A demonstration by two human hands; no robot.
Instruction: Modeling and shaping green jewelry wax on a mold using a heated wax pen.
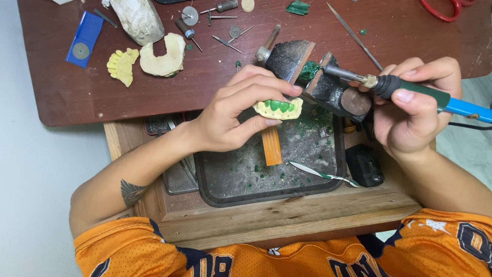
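Dental model (278, 109), pale yellow with a row of green wax teeth along its front, was pinched between the thumb and fingers of the left hand (233, 110). It was held above the dark tray (241, 177) set into the wooden drawer at the near edge of the desk (66, 77). An orange strip (271, 145) hung just below the model, over the tray. The right hand (412, 107) was closed around the green and blue handle of a heated wax tool (410, 90), its metal tip pointing left toward a dark block (328, 84) beside the model. Green wax crumbs were scattered across the tray, and a thin green-and-white twisted stick (320, 174) lay near its right side, next to a small black object (365, 165). Farther back, toward the desk's far left corner, lay a yellow cast (122, 65), a cream plaster arch (165, 56), a blue card with a disc (83, 33) and several small burs (225, 42). Red scissor handles (443, 9) showed at the far right corner.
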